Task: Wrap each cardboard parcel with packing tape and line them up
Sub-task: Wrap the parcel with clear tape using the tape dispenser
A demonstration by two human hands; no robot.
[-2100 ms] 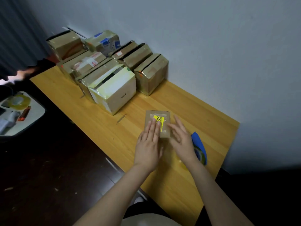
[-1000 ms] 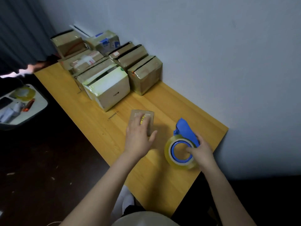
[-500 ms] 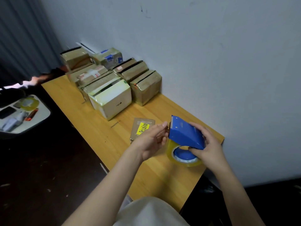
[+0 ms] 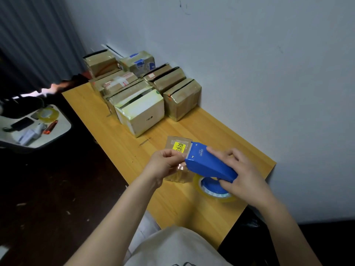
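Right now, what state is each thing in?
small parcel, flat on the table, yellow label up, partly behind the hands.
tape dispenser, held above the table, roll loaded.
right hand, grips the tape dispenser.
left hand, pinches at the dispenser's mouth, seemingly the tape end.
wrapped boxes, taped shut, in rows at the table's far end.

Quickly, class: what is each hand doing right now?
Left hand: pinching the tape end.
Right hand: gripping the blue tape dispenser.
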